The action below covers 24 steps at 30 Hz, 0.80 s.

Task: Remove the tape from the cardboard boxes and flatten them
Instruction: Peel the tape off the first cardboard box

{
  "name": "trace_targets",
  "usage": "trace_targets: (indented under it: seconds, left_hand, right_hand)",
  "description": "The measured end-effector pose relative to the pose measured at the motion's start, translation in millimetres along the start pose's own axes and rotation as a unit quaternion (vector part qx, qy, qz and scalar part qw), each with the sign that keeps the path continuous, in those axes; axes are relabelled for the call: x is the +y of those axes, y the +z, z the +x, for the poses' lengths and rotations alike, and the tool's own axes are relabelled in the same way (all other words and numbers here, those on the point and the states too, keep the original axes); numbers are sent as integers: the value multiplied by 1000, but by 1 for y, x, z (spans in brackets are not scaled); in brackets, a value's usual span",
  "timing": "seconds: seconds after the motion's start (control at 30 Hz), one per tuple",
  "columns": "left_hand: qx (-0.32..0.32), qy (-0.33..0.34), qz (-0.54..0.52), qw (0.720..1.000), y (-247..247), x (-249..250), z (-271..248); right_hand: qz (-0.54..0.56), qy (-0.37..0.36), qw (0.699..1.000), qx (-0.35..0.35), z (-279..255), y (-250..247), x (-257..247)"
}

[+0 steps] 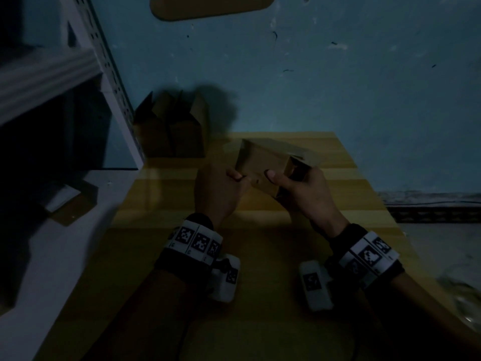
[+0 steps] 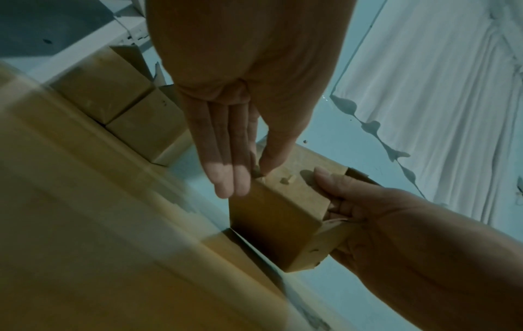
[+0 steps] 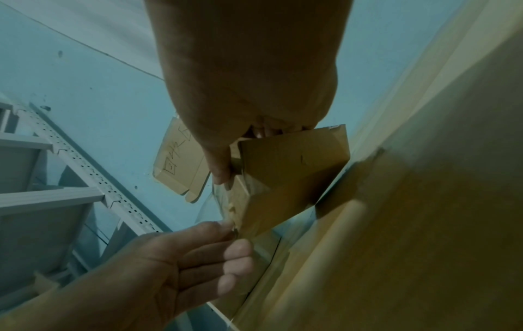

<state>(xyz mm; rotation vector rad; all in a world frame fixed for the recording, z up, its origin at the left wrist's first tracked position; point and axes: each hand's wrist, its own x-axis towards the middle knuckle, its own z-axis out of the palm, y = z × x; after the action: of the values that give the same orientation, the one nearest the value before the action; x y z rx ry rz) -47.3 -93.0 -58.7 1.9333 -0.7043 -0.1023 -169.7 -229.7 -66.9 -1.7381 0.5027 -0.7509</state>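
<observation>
Left hand [image 1: 221, 188] pinches clear tape [image 3: 219, 201] (visible only from the right wrist), right hand [image 1: 303, 190] grips the box [image 1: 263, 165].

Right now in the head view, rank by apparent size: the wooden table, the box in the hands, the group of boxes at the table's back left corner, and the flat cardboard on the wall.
1. wooden table
2. flat cardboard, cropped by the frame, and group of boxes: too close to rank
3. box held by the left hand and right hand, nearer the camera

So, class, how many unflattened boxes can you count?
3. The held box in the right hand, above the table; a left box and a right box side by side at its far corner. Others may be hidden.
</observation>
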Motion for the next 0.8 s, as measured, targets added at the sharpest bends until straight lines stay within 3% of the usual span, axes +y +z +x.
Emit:
trace_targets:
  seconds: [0.23,0.43,0.7,0.8]
  left_hand:
    - [-7,-14,-34,999,-1,-2,1]
    - [-52,-19,-44,998,0,-4,3]
    - [-39,-16,-121,992,-3,3,0]
    - [-42,16,-145,988,-5,4,0]
  right_hand:
    - [18,10,1000,0,1,1,1]
    - [16,-1,1000,-11,-1,1,0]
    - [137,19,989,-43,-2,-13,-13]
    - [161,18,985,-56,-2,-16,-16]
